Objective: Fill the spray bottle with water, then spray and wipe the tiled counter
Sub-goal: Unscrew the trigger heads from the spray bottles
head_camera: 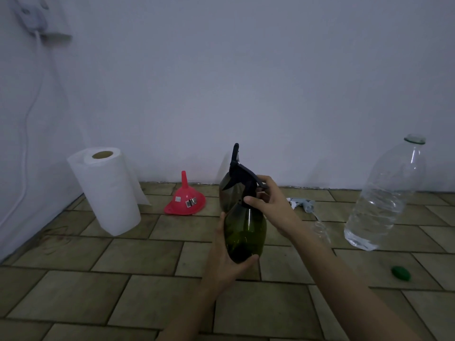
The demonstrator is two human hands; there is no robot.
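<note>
A plain pale wall [246, 82] fills the upper half of the view, and below it a tiled counter [110, 291] of tan rectangular tiles runs toward me. At far right stands a large clear water bottle [386, 195], uncapped, mouth up, leaning slightly in the wide-angle view. At left a white paper towel roll [105, 190] stands on end near the wall. In the middle I hold the green spray bottle [246, 232] above the counter, its long axis close to upright and tipped a little left at the top, base toward me. My left hand [226, 257] cups and grips its lower body. My right hand [270, 205] is curled round the neck just under the dark trigger head [242, 173], whose nozzle points up and away toward the wall. Left of the bottle, a pink funnel [185, 199] sits wide mouth down, spout up. Behind my right wrist lies a small pale blue sprayer part [304, 204]. At lower right, a small green cap [400, 273] rests on a tile.
</note>
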